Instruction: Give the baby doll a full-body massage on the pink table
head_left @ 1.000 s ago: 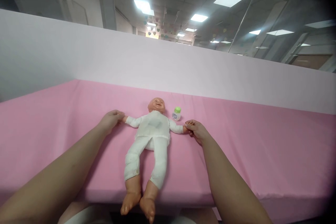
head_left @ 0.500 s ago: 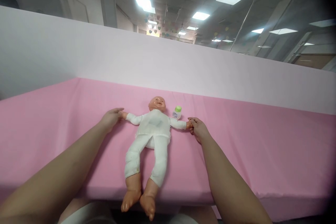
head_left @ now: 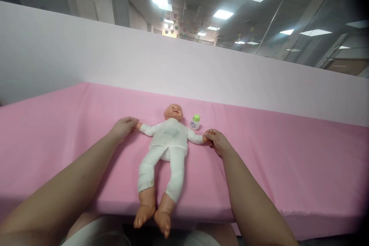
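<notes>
A baby doll with a white cloth body lies on its back, head toward the wall and feet past the table's near edge. Its arms are stretched out to both sides. My left hand is closed around the doll's hand on the left, hiding most of it. On the other side, my right hand pinches the doll's other hand between thumb and fingers. A small clear bottle with a green cap stands beside the doll's head, just above the arm on the right.
Pink cloth covers the table, with folds on the right. A low white partition runs along its back edge, with glass above. My legs are under the near edge.
My hands keep hold of the doll's hands. The right one has slid slightly inward over the doll's hand. The view has tilted a little.
</notes>
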{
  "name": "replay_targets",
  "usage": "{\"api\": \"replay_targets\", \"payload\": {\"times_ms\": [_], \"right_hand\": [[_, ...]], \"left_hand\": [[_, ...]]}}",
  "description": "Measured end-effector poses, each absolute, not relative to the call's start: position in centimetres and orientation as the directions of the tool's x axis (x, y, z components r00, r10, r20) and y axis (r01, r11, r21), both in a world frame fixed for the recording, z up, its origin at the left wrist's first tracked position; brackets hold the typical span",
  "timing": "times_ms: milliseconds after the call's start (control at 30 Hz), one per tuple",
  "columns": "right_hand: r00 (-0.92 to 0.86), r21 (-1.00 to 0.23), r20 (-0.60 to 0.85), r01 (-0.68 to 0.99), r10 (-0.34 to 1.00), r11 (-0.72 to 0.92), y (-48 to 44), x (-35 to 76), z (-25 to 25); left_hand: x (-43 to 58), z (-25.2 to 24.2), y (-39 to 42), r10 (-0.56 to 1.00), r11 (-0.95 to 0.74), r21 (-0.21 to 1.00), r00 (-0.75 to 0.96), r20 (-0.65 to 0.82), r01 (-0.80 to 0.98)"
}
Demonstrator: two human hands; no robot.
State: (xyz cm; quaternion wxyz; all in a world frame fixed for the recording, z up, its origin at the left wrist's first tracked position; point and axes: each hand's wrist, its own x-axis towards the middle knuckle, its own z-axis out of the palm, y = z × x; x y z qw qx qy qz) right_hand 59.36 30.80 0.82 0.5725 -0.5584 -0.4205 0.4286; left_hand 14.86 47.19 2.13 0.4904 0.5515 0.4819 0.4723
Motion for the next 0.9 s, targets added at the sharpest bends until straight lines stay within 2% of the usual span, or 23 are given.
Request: {"api": "replay_targets", "payload": {"times_ms": [433,633,900], "right_hand": [[0.434,-0.994,-0.064,-0.11,0.898,-0.017,31.72,59.86,0.39],[0.35,-0.986,-0.069,-0.167,0.934,-0.01,31.04,60.01,0.91],[0.323,-0.998,-0.026,-0.07,0.946,-0.003,30.95,59.44,0.85]], "left_hand": [[14.79,1.72,47.54,0.998,-0.044,0.998,0.055,0.041,0.048],[14.67,1.97,47.36,0.996,-0.029,1.0,0.089,0.028,0.004],[14.91,2.25,46.95,0.995,-0.059,0.998,0.085,0.057,0.026]]}}
